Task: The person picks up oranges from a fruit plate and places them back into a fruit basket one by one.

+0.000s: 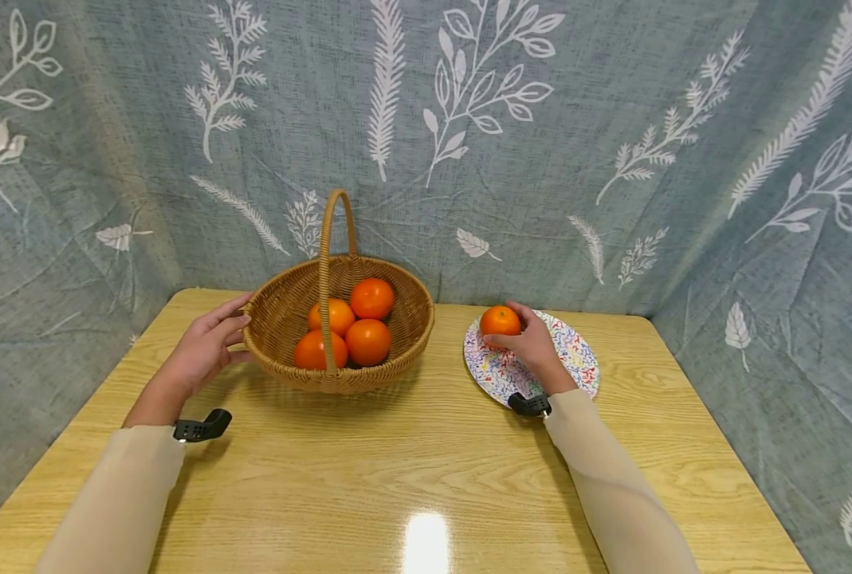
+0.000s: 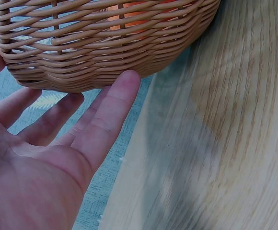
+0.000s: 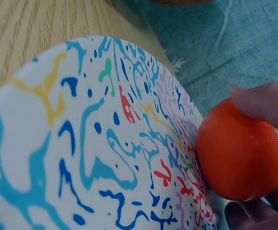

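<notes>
My right hand (image 1: 536, 346) holds an orange (image 1: 500, 320) between thumb and fingers at the left part of a round plate (image 1: 577, 360) with multicoloured squiggles. In the right wrist view, the orange (image 3: 244, 151) is close against the plate's surface (image 3: 144, 143), thumb on one side and fingertips on the other. My left hand (image 1: 206, 344) is at the left side of a wicker basket (image 1: 275, 315) with a tall arched handle. Its fairly straight fingers (image 2: 112, 108) touch the woven wall (image 2: 91, 62) in the left wrist view.
Several round orange-red fruits (image 1: 369, 342) lie inside the basket. The wooden table (image 1: 368, 470) ends at a grey-blue curtain (image 1: 397, 223) with white leaf prints, which hangs behind and along both sides. The basket handle (image 1: 327, 271) rises high above the fruits.
</notes>
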`<action>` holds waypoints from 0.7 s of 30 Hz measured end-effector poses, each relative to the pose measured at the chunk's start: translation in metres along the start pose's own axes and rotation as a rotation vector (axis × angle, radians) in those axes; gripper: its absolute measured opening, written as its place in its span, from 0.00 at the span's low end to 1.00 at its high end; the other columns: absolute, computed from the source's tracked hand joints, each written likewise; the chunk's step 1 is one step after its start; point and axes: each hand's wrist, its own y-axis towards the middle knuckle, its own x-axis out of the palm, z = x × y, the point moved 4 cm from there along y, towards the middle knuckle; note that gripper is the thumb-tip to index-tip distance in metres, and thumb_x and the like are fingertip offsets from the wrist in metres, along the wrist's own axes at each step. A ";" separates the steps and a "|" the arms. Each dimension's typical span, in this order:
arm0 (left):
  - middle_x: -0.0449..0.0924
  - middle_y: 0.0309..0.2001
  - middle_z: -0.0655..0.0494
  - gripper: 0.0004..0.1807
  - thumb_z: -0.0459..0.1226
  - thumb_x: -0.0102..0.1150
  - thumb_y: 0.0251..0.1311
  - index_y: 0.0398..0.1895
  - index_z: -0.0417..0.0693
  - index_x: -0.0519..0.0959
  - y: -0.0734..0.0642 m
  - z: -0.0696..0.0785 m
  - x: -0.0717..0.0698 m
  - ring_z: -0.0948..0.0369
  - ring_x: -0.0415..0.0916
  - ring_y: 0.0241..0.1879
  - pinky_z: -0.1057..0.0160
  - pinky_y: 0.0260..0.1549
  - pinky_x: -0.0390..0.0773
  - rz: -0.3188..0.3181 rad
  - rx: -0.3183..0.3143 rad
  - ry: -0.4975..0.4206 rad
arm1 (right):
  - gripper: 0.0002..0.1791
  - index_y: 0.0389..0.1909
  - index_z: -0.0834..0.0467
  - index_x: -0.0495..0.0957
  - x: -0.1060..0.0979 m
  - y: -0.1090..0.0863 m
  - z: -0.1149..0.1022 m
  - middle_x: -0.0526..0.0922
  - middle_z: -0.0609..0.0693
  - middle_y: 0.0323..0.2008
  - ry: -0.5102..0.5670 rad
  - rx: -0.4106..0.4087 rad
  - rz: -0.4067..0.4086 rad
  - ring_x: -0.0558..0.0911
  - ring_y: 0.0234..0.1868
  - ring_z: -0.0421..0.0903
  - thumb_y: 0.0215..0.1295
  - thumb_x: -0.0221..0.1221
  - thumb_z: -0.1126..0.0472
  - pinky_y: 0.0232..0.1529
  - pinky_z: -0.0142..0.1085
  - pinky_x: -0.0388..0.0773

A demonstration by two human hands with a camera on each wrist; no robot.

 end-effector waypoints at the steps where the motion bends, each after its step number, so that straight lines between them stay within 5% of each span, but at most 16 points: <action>1: 0.39 0.80 0.32 0.38 0.46 0.46 0.81 0.85 0.49 0.44 0.000 0.000 0.000 0.71 0.82 0.53 0.63 0.43 0.88 -0.001 0.001 0.000 | 0.52 0.80 0.55 0.58 0.000 0.000 0.000 0.66 0.58 0.74 0.008 0.002 0.000 0.71 0.70 0.61 0.57 0.75 0.61 0.69 0.56 0.72; 10: 0.39 0.81 0.32 0.37 0.46 0.46 0.81 0.85 0.50 0.44 0.001 -0.001 -0.001 0.72 0.82 0.53 0.63 0.42 0.88 0.003 0.000 0.014 | 0.50 0.79 0.56 0.60 0.000 0.000 -0.006 0.68 0.57 0.73 0.041 0.014 0.003 0.72 0.70 0.60 0.58 0.75 0.60 0.69 0.55 0.74; 21: 0.44 0.79 0.34 0.37 0.46 0.46 0.81 0.85 0.50 0.45 0.001 0.000 0.000 0.71 0.82 0.51 0.63 0.42 0.88 0.012 -0.002 0.011 | 0.48 0.78 0.55 0.62 0.000 -0.007 -0.042 0.69 0.55 0.74 0.043 -0.043 -0.030 0.73 0.69 0.59 0.59 0.74 0.59 0.68 0.54 0.74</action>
